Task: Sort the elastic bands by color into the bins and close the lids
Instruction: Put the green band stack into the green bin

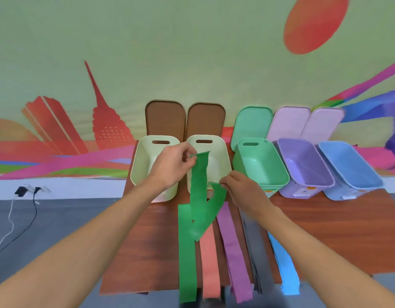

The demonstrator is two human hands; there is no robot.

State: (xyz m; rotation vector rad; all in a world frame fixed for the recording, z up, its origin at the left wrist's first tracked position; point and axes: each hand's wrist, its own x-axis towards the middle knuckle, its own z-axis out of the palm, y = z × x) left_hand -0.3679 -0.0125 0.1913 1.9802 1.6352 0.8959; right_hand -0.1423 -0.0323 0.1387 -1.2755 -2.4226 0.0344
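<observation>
A green elastic band [199, 192] hangs folded in a V above the table. My left hand [172, 165] pinches its upper end and my right hand [241, 190] pinches its other end. A second green band [187, 252] lies flat on the table below, beside a salmon band [211, 263], a purple band [233, 247], a dark grey band [255, 252] and a blue band [285, 267]. Five open bins stand in a row behind: two cream bins [139, 165] [224, 156], a green bin [278, 172], a purple bin [325, 172] and a blue bin [370, 174].
Lids lean on the wall behind the bins: two brown lids [165, 118] [206, 118], a green lid [252, 121] and two lilac lids [287, 121] [323, 123]. The wooden table [147, 252] ends at left over grey floor, where a power strip with cables [27, 191] lies.
</observation>
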